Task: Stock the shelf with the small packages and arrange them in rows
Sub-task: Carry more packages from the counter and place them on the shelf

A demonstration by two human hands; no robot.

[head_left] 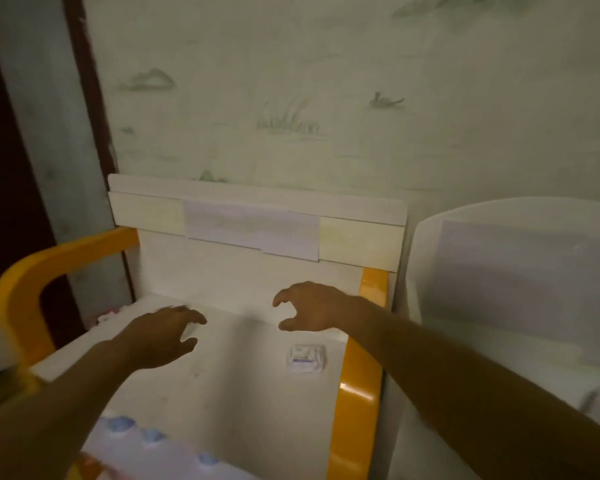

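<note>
Reaching over shelf (243,386) | left hand (160,336) spread | right hand (309,308) clawed, empty

The shelf (229,386) is white, with glossy orange-yellow side rails (355,407). Near its right edge lies a white small package (306,357) with a blue stripe. At the front edge, white packs (153,441) carry blue marks. The wall (291,98) is pale green with faint darker green sketches.

- A white shelf (229,386) with orange side rails carries the goods.
- One small white package (306,358) lies flat on it, just below the right hand (312,308) and well right of the left hand (160,336).
- Blurred blue-topped packages (149,436) sit at its near edge, below the left hand.
</note>
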